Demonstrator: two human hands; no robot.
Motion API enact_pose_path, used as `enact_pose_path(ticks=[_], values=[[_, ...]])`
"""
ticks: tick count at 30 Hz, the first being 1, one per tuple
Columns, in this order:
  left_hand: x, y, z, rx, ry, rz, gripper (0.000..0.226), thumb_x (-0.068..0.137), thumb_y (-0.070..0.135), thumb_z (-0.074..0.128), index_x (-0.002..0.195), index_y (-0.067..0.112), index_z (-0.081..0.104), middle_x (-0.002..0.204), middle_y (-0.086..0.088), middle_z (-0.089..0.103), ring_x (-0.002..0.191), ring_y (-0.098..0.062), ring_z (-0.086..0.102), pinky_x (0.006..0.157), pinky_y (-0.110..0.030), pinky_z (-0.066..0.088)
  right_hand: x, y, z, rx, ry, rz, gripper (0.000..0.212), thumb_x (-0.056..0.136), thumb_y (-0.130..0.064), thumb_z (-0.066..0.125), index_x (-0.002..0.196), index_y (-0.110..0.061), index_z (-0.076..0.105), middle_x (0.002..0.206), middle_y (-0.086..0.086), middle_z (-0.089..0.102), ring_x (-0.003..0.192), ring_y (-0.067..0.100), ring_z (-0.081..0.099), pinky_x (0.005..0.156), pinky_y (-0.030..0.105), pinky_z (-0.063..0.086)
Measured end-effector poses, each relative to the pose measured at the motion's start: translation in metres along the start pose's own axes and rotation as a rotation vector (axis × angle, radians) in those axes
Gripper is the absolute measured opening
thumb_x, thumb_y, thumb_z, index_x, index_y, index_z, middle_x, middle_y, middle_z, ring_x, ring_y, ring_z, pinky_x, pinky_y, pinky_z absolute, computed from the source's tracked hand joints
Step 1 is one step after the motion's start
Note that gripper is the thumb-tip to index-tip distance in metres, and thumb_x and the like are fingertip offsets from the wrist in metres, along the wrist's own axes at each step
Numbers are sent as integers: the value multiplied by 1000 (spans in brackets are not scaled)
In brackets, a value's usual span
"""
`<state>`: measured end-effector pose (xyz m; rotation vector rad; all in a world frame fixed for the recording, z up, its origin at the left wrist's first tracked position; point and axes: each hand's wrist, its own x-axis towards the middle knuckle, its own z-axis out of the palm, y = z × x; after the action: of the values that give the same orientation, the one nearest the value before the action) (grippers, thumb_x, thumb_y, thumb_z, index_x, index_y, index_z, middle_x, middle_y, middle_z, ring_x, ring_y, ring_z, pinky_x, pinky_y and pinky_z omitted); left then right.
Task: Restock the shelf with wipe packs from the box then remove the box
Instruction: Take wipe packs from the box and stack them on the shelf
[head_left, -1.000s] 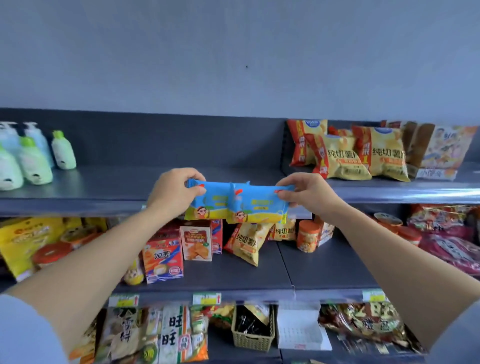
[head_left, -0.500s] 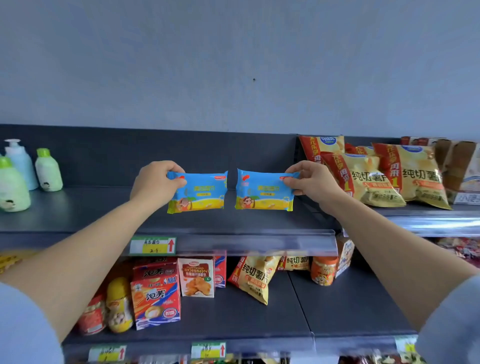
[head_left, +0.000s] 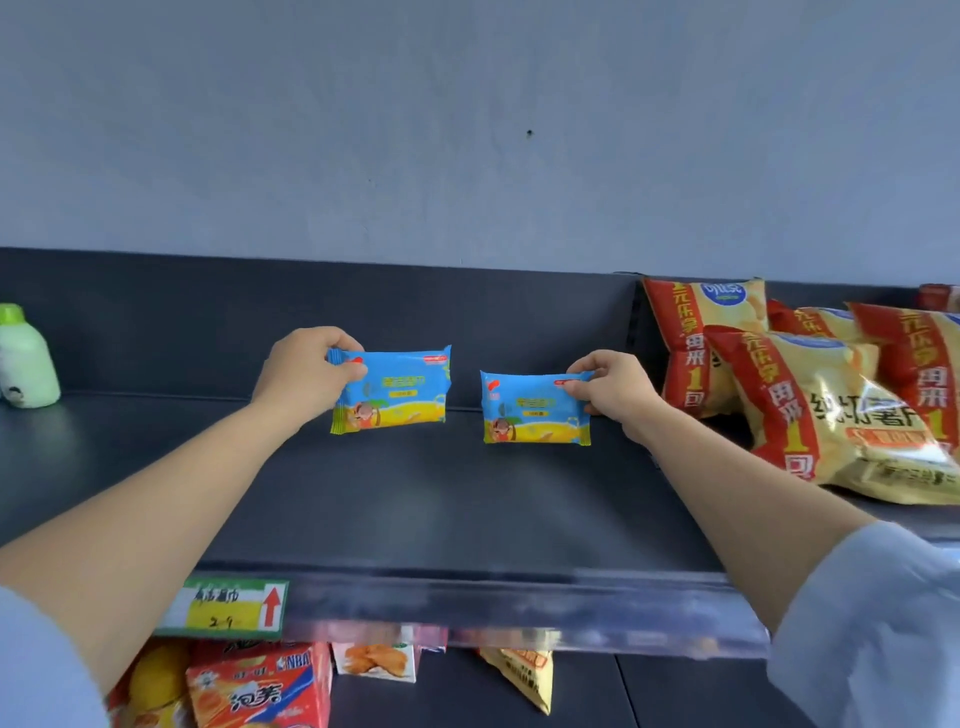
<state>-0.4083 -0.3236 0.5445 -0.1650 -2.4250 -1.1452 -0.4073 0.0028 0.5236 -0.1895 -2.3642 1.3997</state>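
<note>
Hands set stock on a dark grey metal shelf (head_left: 415, 499): the left hand (head_left: 304, 376) has its fingers (head_left: 349, 370) pinching one blue-and-yellow plastic wipe pack (head_left: 397, 392), which stretches rightward from them. The right hand (head_left: 615, 392) pinches the top corner of a second matching pack (head_left: 532, 410), leftward of its grip. Placing seems the step in hand. Next, each grip should let go gently so neither pack topples. No box shows.

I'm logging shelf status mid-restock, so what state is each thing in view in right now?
left wipe pack: upright, left end gripped by left hand.
right wipe pack: upright, right end pinched by right hand.
chip bags: sealed, piled leaning at the right of the shelf.
green-capped bottle: capped, upright at far left.
price tag: fixed at the shelf's front edge.
</note>
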Motion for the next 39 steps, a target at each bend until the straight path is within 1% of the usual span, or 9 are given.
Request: enact_pose_path(ticks=[5, 11, 14, 20, 23, 27, 31, 35, 39], values=[[20, -2, 15, -61, -103, -28, 8, 88, 11, 66, 88, 19, 66, 98, -2, 66, 87, -18, 67, 68, -38, 60, 35, 8, 19, -6, 9, 50, 12, 84, -13, 72, 93, -14, 64, 100, 11, 65, 92, 22, 67, 77, 37, 59], [43, -5, 34, -113, -215, -62, 9, 88, 10, 66, 92, 17, 66, 100, -3, 67, 89, -16, 66, 67, -36, 60, 67, 19, 36, 2, 70, 126, 26, 83, -11, 74, 102, -13, 56, 106, 10, 61, 96, 23, 64, 80, 36, 57], [51, -5, 47, -120, -258, -60, 9, 89, 11, 66, 93, 18, 65, 101, -3, 68, 90, -15, 66, 69, -36, 60, 75, 20, 41, 19, 87, 137, 25, 82, -7, 73, 99, -13, 56, 105, 10, 63, 96, 22, 64, 71, 29, 53], [57, 0, 73, -100, -311, -28, 7, 89, 14, 66, 94, 19, 66, 103, -1, 67, 91, -15, 66, 70, -37, 60, 82, 23, 44, 17, 133, 113, 22, 78, -2, 75, 85, -15, 59, 89, 4, 64, 89, 20, 64, 67, 26, 49], [57, 5, 84, -93, -318, -9, 7, 89, 15, 66, 95, 20, 65, 103, 0, 66, 91, -14, 65, 69, -36, 60, 82, 23, 45, -7, 154, 93, 22, 76, -4, 77, 87, -14, 61, 80, -1, 60, 82, 17, 61, 64, 26, 49], [58, 7, 97, -93, -311, 9, 8, 89, 16, 66, 94, 22, 65, 101, 2, 66, 89, -13, 65, 68, -34, 60, 82, 24, 45, -59, 174, 54, 22, 77, -8, 78, 91, -14, 62, 75, -5, 56, 72, 12, 55, 53, 20, 41], [58, 7, 107, -41, -293, 34, 14, 86, 14, 67, 95, 25, 66, 104, 4, 63, 88, -14, 64, 76, -42, 58, 84, 25, 45, -102, 194, 48, 27, 76, -15, 80, 92, -17, 58, 78, -3, 59, 74, 14, 57, 57, 23, 43], [55, 12, 119, 69, -317, 74, 32, 77, 14, 76, 103, 26, 62, 110, 6, 60, 89, -12, 61, 74, -33, 55, 87, 30, 45, -147, 210, 82, 28, 74, -23, 81, 88, -16, 58, 85, 1, 65, 79, 20, 63, 64, 30, 50], [52, 19, 132, 192, -281, 199, 39, 77, 15, 75, 106, 24, 51, 110, 7, 54, 97, -15, 56, 75, -34, 52, 89, 31, 44, -108, 180, 105, 24, 74, -16, 80, 80, -20, 57, 87, 4, 68, 77, 24, 67, 67, 38, 59]])
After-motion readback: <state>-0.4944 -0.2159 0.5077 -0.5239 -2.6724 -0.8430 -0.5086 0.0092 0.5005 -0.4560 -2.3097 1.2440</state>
